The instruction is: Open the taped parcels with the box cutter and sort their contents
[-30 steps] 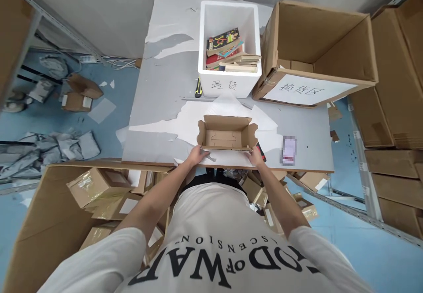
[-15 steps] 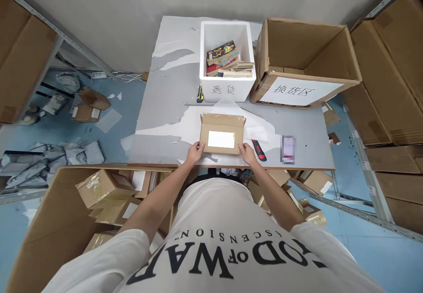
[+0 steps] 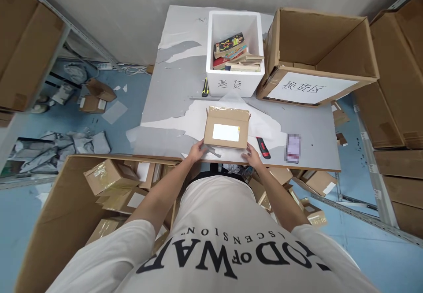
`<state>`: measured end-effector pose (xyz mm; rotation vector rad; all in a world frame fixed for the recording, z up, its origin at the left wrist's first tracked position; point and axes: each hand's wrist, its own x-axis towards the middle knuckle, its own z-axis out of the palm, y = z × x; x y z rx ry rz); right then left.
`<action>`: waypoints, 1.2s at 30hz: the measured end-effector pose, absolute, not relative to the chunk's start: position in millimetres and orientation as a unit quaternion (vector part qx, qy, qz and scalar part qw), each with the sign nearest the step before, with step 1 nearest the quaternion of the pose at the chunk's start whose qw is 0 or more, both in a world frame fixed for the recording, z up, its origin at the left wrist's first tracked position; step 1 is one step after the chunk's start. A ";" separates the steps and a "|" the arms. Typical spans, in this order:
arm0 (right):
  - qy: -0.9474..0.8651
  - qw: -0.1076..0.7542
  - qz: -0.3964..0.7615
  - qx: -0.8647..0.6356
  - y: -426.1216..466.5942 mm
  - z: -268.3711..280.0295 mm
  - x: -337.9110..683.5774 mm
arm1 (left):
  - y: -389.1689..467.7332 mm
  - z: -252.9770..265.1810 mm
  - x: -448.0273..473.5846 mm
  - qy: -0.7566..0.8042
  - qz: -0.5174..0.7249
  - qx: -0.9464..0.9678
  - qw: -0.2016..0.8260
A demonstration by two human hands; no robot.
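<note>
A small brown cardboard box (image 3: 225,133) with a white label lies on the table, its taped flap standing up along the far side. My left hand (image 3: 197,151) is at its near left corner, fingers apart; whether the fingertips touch the cardboard I cannot tell. By the near right corner, my right hand (image 3: 253,156) has its thumb and fingers spread, just below the box edge. A red and black utility knife (image 3: 263,148) lies right of the box. Behind the box is a yellow and black cutter (image 3: 205,87).
A white foam box (image 3: 235,85) of books (image 3: 229,45) and a large open carton (image 3: 327,75) stand at the back. A blurred phone-like object (image 3: 293,148) lies at the right. Left of my body, a big carton (image 3: 54,213) holds several parcels (image 3: 110,176). Shelving flanks both sides.
Both hands have loosened from the small box and drawn slightly back toward me. The box stays at nearly the same spot on the table. The whole view has shifted a little.
</note>
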<state>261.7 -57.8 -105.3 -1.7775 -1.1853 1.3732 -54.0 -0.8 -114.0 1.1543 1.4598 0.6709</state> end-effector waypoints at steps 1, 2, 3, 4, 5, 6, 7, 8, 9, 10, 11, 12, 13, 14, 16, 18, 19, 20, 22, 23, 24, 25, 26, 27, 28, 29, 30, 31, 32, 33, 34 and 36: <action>-0.443 0.304 0.518 -0.666 -57.0 -103.9 257.4 | -2.8 -113.3 -50.7 0.611 0.288 0.491 0.550; -0.439 0.316 0.517 -0.663 -55.2 -100.8 253.0 | -4.5 -111.5 -47.7 0.605 0.295 0.495 0.549; -0.436 0.330 0.515 -0.659 -53.0 -95.9 249.1 | -6.3 -108.3 -45.5 0.600 0.303 0.500 0.546; -0.437 0.346 0.511 -0.655 -50.6 -88.9 246.0 | -8.1 -103.3 -44.3 0.598 0.311 0.507 0.538; -0.442 0.360 0.505 -0.648 -48.5 -79.9 244.2 | -10.0 -96.4 -44.1 0.597 0.320 0.515 0.526; -0.452 0.371 0.494 -0.643 -46.5 -68.9 243.6 | -11.7 -87.4 -44.6 0.596 0.331 0.525 0.510; -0.466 0.376 0.479 -0.642 -44.7 -56.2 244.1 | -13.2 -76.5 -45.4 0.595 0.344 0.535 0.492; -0.483 0.375 0.457 -0.646 -42.9 -42.4 245.5 | -14.1 -64.1 -46.0 0.597 0.358 0.543 0.470; -0.500 0.366 0.430 -0.656 -41.0 -28.3 247.3 | -14.2 -50.8 -45.9 0.597 0.372 0.549 0.452; -0.516 0.349 0.400 -0.672 -38.7 -14.8 249.2 | -13.3 -37.3 -44.9 0.604 0.380 0.549 0.435; -0.528 0.328 0.369 -0.691 -36.2 -2.8 250.7 | -11.5 -24.7 -42.9 0.619 0.380 0.546 0.418; -0.536 0.303 0.342 -0.710 -33.2 6.9 251.4 | -8.9 -13.7 -39.8 0.636 0.370 0.543 0.404; -0.540 0.278 0.325 -0.725 -30.0 13.7 251.1 | -5.8 -5.0 -36.2 0.658 0.359 0.538 0.385; -0.542 0.254 0.317 -0.736 -26.6 17.4 249.9 | -2.5 1.1 -32.1 0.678 0.343 0.534 0.371; -0.538 0.217 0.323 -0.748 -19.8 16.2 244.9 | 3.9 5.7 -24.5 0.710 0.313 0.521 0.356; -0.528 0.214 0.334 -0.751 -13.3 7.1 239.2 | 8.6 2.8 -19.0 0.726 0.300 0.504 0.360; -0.522 0.224 0.338 -0.750 -10.3 1.2 237.5 | 10.3 0.1 -17.2 0.730 0.301 0.495 0.364; -0.515 0.239 0.347 -0.746 -7.8 -5.1 237.8 | 11.6 -2.9 -15.9 0.733 0.305 0.485 0.367; -0.489 0.274 0.390 -0.730 -5.2 -17.4 246.3 | 13.8 -7.9 -14.4 0.739 0.318 0.465 0.369; -0.468 0.291 0.407 -0.728 -5.9 -23.5 255.4 | 14.7 -9.6 -13.8 0.740 0.324 0.457 0.372; -0.444 0.307 0.403 -0.739 -8.7 -29.5 267.6 | 15.7 -10.7 -13.4 0.741 0.328 0.451 0.375; -0.421 0.313 0.377 -0.763 -13.8 -35.6 282.4 | 16.6 -11.2 -12.9 0.740 0.331 0.446 0.378; -0.401 0.311 0.320 -0.800 -21.2 -41.9 298.8 | 17.5 -11.3 -12.4 0.740 0.332 0.444 0.381; -0.392 0.287 0.242 -0.840 -30.8 -48.3 315.6 | 18.3 -11.1 -11.9 0.740 0.332 0.442 0.384; -0.389 0.247 0.179 -0.869 -42.1 -54.9 331.4 | 19.1 -10.5 -11.4 0.740 0.330 0.441 0.385; -0.382 0.228 0.165 -0.880 -54.2 -61.8 345.1 | 19.6 -9.6 -11.0 0.742 0.328 0.441 0.384; -0.382 0.204 0.166 -0.886 -66.3 -68.7 355.7 | 20.0 -8.7 -10.7 0.745 0.325 0.440 0.382; -0.387 0.182 0.178 -0.886 -77.4 -75.6 362.6 | 20.2 -7.6 -10.4 0.747 0.323 0.440 0.379; -0.396 0.168 0.196 -0.881 -86.4 -82.3 365.9 | 20.2 -6.5 -10.2 0.750 0.321 0.441 0.376; -0.411 0.154 0.211 -0.874 -92.8 -88.6 365.8 | 20.2 -5.4 -10.0 0.751 0.320 0.441 0.374; -0.427 0.144 0.224 -0.864 -95.9 -94.4 362.9 | 20.1 -4.4 -9.9 0.752 0.318 0.441 0.373; -0.468 0.129 0.234 -0.842 -92.3 -103.8 351.6 | 20.1 -2.5 -9.6 0.753 0.316 0.441 0.373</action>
